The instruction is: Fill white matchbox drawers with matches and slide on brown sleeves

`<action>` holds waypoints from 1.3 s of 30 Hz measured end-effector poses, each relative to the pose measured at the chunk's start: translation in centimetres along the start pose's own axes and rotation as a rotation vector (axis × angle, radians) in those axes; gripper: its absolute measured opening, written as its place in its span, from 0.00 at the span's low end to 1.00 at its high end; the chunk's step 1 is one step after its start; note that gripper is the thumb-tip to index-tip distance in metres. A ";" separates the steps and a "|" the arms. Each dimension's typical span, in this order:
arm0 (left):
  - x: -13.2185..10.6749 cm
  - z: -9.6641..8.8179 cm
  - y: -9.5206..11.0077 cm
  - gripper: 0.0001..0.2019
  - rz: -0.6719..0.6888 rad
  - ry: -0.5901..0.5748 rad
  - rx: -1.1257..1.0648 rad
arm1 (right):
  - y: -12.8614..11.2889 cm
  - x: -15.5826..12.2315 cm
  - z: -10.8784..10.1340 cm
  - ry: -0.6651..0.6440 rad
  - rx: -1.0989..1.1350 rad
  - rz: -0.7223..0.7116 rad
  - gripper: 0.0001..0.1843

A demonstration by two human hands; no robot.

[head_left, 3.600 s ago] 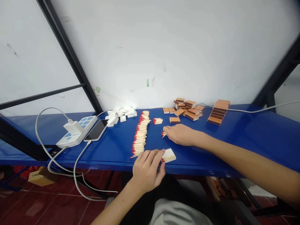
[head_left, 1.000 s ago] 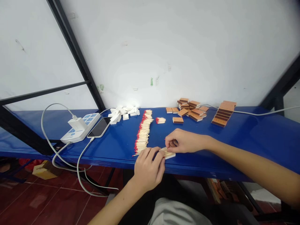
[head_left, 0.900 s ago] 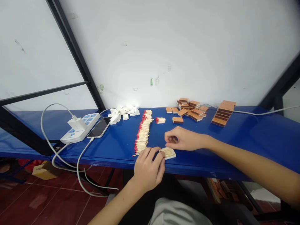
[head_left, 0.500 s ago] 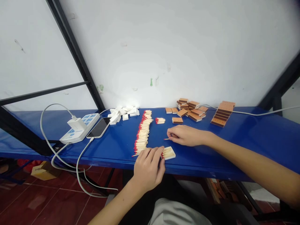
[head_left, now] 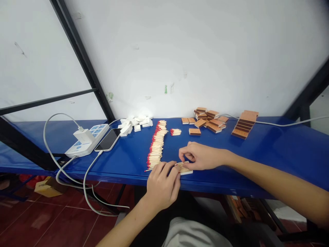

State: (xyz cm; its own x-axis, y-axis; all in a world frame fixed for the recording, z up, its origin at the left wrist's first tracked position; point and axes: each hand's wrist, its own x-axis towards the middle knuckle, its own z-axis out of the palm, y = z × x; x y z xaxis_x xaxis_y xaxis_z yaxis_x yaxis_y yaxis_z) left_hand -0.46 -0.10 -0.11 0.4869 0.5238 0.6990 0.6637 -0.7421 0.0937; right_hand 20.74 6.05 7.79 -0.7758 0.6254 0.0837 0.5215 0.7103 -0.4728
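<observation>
A small white matchbox tray (head_left: 185, 169) with matches in it lies near the front edge of the blue table (head_left: 269, 151). My left hand (head_left: 162, 185) rests on the table edge with its fingertips pressed against the tray's left end, holding it. My right hand (head_left: 199, 156) hovers just over the tray, thumb and forefinger pinched together over the matches; a match in the pinch is too small to make out. A long row of red-tipped matches (head_left: 156, 144) lies just left of the tray. A small bunch of matches (head_left: 175, 132) sits farther back.
Brown matchbox sleeves (head_left: 209, 121) lie piled at the back, with a leaning stack (head_left: 244, 124) to their right. White inner trays (head_left: 135, 124) are heaped at the back left. A phone (head_left: 108, 140) and a power strip (head_left: 86, 140) with cables sit at the left.
My right hand reached back to a single match on the table half a second ago, and has now come forward over the tray with its fingers pinched. My left hand stayed on the tray.
</observation>
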 end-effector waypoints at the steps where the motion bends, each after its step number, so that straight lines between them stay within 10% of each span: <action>1: 0.0 0.0 0.0 0.10 0.003 -0.001 0.003 | 0.1 0.1 0.0 0.012 0.008 0.017 0.04; 9: 0.0 0.2 -0.1 0.11 0.033 0.071 0.008 | 3.9 1.3 0.4 0.300 -0.212 0.243 0.07; 22: 0.0 0.1 0.0 0.16 0.040 0.033 0.079 | 4.6 3.2 0.9 0.121 -0.478 0.444 0.35; 39: -0.2 0.3 -0.2 0.20 0.069 0.011 0.117 | 4.8 3.0 1.2 0.164 -0.449 0.417 0.30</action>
State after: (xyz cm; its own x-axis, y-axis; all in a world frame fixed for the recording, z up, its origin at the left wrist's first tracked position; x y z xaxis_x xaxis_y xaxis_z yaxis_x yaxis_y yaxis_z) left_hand -0.47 0.12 -0.49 0.5278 0.4678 0.7089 0.6909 -0.7219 -0.0380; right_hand 20.49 10.97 4.74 -0.4297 0.8947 0.1219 0.8938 0.4406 -0.0839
